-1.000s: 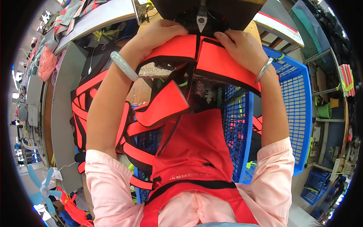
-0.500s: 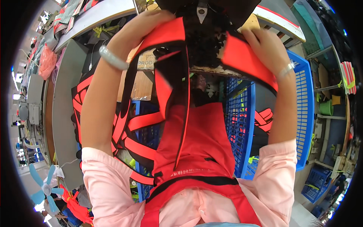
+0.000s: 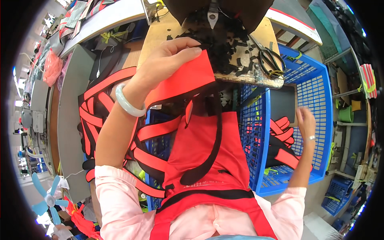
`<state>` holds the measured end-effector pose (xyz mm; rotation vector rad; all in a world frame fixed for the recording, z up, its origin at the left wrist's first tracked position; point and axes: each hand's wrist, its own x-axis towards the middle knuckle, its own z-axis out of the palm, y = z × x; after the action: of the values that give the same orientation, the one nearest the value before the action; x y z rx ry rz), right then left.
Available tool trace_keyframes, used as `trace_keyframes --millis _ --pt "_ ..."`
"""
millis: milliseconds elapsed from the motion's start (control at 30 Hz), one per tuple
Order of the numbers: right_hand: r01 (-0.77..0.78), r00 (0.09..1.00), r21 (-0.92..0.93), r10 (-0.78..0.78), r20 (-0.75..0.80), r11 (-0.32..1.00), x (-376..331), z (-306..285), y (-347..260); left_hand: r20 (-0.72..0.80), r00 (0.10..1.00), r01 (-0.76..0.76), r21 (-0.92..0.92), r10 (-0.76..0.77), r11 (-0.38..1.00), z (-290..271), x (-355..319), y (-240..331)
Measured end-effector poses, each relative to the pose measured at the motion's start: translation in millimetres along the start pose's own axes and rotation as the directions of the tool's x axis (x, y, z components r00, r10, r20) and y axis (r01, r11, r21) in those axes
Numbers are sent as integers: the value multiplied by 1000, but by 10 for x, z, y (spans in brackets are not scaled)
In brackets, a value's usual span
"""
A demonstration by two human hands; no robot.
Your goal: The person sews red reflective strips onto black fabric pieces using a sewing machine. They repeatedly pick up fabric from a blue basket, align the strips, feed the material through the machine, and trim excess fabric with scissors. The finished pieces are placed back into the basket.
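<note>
Bright scene, fisheye-bent edges, black corners.

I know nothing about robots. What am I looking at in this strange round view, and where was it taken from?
There is no robot here: these are a person's two bare hands. The view comes from a wide fisheye camera worn on the head, looking down, which is why straight edges bend. The left hand holds a bright red strip with a black edge. The right hand seems to hold nothing; it is over or inside the blue basket, where red-and-black pieces lie. On the yellowish work surface ahead are black scraps and scissors. More strips are bunched at the person's left.
</note>
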<state>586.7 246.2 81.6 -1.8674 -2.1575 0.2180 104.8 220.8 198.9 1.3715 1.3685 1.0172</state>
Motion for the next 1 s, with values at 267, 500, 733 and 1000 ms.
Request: trace_keyframes --millis 267,500,733,1000 --pt "172 978 -228 -195 -80 958 1312 279 -1396 6 1000 -9 14 9 1000 125 72 4" --pt "170 985 -62 -170 12 983 1174 83 -1272 -31 999 23 -31 -24 999 162 50 -44" --pt "-4 957 763 -220 192 647 -108 149 -1916 -86 992 -86 11 87 996 366 52 -96" --pt "211 928 728 -367 59 652 -103 14 -2347 1 994 -106 50 106 993 385 -16 -6"
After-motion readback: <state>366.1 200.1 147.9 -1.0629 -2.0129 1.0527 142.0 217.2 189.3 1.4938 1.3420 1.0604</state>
